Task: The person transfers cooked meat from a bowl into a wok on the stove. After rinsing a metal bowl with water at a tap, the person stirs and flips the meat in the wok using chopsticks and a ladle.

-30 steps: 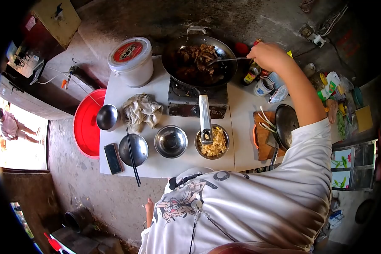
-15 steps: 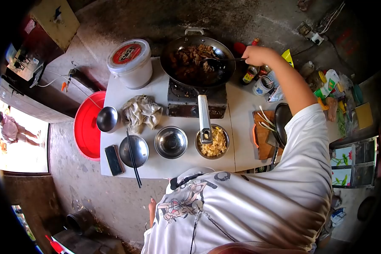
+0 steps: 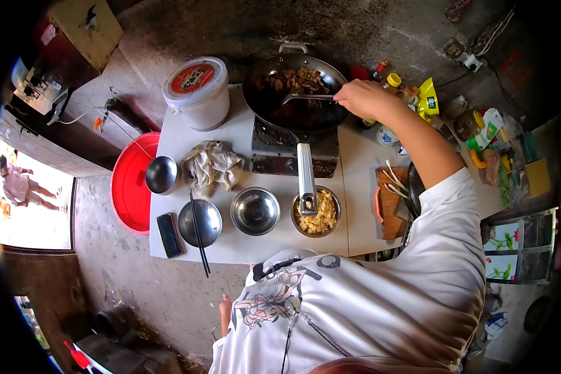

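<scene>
A dark wok (image 3: 268,118) with browned food (image 3: 300,80) in it sits on the stove (image 3: 296,153), its long handle pointing toward me. My right hand (image 3: 363,100) is closed round the handle of a metal spatula (image 3: 308,96) at the wok's right rim; the spatula's head is inside the wok, just below the food. My left hand (image 3: 225,306) hangs low beside my shirt, away from the table, with nothing visible in it; its fingers are small and hard to make out.
On the table (image 3: 243,243) are a bowl of yellow food (image 3: 318,218), metal bowls (image 3: 255,212), chopsticks (image 3: 200,237), a phone (image 3: 169,235), a cloth (image 3: 213,165) and a lidded bucket (image 3: 199,103). Right: cutting board (image 3: 393,209), bottles, packets. A person (image 3: 20,184) is outside the doorway.
My right hand has moved left and a little lower, over the wok's right rim. The spatula's head has shifted left, toward the near part of the wok.
</scene>
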Demonstrator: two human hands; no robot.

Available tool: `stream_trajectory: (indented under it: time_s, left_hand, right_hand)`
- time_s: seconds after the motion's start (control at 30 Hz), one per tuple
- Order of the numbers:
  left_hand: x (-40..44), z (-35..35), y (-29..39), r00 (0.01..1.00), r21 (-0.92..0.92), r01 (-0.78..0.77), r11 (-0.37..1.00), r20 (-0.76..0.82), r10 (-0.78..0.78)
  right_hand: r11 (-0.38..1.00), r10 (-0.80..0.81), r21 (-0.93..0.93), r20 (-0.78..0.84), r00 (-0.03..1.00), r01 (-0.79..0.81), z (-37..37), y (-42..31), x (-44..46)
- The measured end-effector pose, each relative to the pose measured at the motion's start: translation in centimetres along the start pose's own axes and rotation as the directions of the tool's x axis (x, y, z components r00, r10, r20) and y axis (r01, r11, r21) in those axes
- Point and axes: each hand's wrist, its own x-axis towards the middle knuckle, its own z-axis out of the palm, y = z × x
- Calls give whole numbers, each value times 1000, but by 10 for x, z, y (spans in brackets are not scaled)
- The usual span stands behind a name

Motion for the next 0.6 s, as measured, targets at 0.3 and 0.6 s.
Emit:
stream_trajectory:
  time_s: [0.3, 0.6]
  left_hand:
    - [2, 3, -2, 1000, 35, 3, 999, 2, -3]
    - [-21, -13, 8, 1000, -6, -28, 1000, 2, 28]
  right_hand:
    - [987, -144, 105, 251, 957, 121, -32, 45, 9]
    - [998, 8, 69, 69, 998, -13, -26, 13, -1]
